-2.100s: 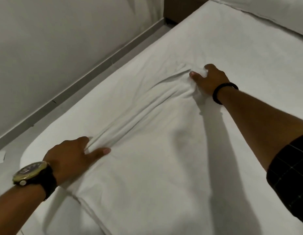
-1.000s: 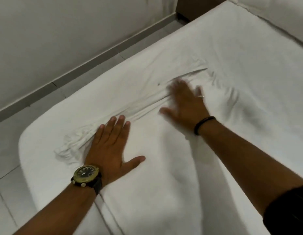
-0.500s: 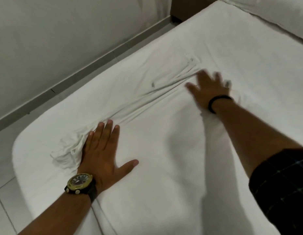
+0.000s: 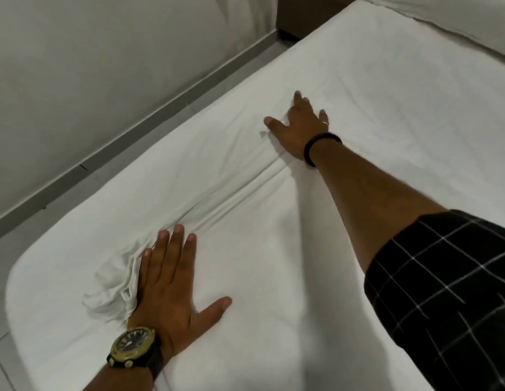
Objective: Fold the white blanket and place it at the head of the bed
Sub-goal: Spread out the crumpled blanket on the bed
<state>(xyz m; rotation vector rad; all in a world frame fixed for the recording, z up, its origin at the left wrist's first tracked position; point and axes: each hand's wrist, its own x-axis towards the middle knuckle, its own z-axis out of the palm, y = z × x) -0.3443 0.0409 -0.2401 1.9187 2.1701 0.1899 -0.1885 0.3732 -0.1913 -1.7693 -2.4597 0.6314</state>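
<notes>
Both hands lie flat, fingers spread and gripping nothing, the left hand [image 4: 166,280] and right hand [image 4: 297,128] pressing a fold of the blanket [image 4: 259,249] beneath them, so folding seems underway, with carrying it to the bed [image 4: 415,80] head left.

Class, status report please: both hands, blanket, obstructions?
Left hand and right hand open, flat on white fabric blanket. Far edge bunched. Not at head. No obstructions.

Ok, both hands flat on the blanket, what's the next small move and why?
Probably sweep the left hand outward over the bunched corner beside it. The right hand already pins the far end of the blanket, while that corner looks crumpled.
</notes>
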